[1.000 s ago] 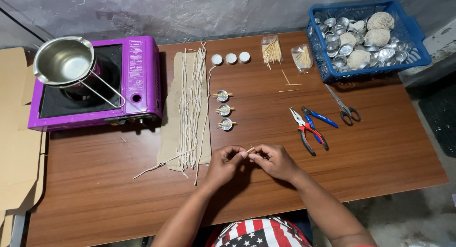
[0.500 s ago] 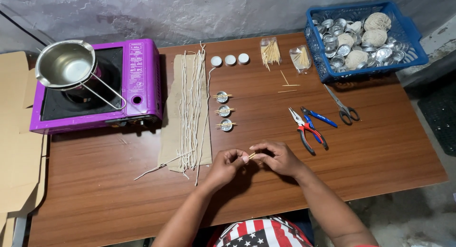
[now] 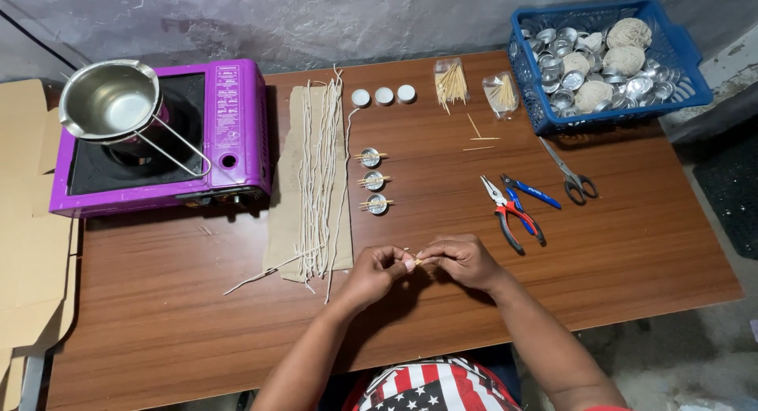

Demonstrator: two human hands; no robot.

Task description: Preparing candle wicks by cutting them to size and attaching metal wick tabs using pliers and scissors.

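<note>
Wooden and thin, a pale toothpick-like stick [image 3: 417, 260] is pinched at its two ends between the fingertips of the left hand [image 3: 373, 274] and the right hand [image 3: 462, 260]; each grip is clenched on it, above the near part of the brown wood-grain worktop [image 3: 632, 253]. The stick is short and straight, and most of its length is hidden by the fingers. All places below are given relative to this stick. Just beyond it and slightly left, three small round metal cups [image 3: 373, 180] stand in a column, each with thin sticks laid across its rim. Left of the cups, long off-white waxed strings [image 3: 318, 174] lie in parallel on a tan strip of cardboard [image 3: 284, 182]. Further left, a glossy purple portable stove [image 3: 229, 135] carries a steel pouring pot [image 3: 106, 101] with a wire handle. To the right lie red-handled pliers [image 3: 509, 213], blue-handled pliers [image 3: 530, 193] and scissors [image 3: 570, 174]. Beyond these, at the far right, a blue plastic basket [image 3: 695, 87] holds metal cups and balls of twine. Nothing stands between the hands and the cups.
</note>
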